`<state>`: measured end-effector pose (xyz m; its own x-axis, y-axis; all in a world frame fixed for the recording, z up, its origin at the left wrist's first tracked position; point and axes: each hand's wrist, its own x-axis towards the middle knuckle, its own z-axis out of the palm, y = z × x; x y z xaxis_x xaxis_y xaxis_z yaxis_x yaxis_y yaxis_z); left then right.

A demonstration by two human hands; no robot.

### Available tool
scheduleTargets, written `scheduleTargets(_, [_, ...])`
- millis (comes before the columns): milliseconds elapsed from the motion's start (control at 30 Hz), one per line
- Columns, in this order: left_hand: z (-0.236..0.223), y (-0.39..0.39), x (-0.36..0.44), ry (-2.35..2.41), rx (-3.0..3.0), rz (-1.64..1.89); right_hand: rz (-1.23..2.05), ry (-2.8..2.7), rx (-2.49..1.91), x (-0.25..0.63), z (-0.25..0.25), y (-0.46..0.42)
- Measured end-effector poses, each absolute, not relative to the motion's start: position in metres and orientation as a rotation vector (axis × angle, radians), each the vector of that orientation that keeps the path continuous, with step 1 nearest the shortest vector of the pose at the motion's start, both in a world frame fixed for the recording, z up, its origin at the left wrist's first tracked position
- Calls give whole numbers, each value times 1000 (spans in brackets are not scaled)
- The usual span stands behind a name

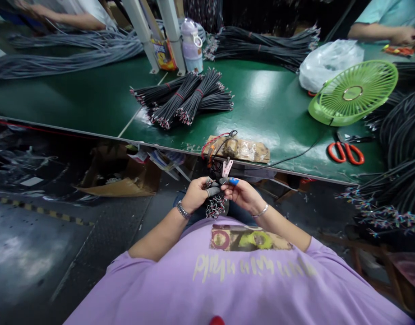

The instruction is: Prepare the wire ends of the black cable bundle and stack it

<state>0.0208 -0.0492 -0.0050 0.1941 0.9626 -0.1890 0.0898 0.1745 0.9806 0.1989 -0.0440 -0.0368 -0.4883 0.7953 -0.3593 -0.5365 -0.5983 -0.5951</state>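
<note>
My left hand (197,193) and my right hand (240,192) meet in front of my chest, below the edge of the green table (92,99). Both are closed around a small bundle of black cables with stripped coloured wire ends (217,205) that hangs between them. Grey finger covers sit on my left fingertips and a blue one on a right fingertip. A pink clip (227,167) hangs from the table edge just above my hands, beside a taped brown block (241,149) with red and black wires.
Tied bundles of black cables (185,97) lie mid-table, with more cable piles at the back and right. A green fan (354,92), orange scissors (346,152), a white plastic bag (329,61) and a bottle (191,45) stand around. Other people's arms work at both far corners.
</note>
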Motion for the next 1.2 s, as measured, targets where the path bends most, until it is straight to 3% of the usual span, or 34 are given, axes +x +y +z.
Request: scheduleTargets(1200, [-2,-51,22,1187,1184,891,2106,-516,-762,194,-40,-50])
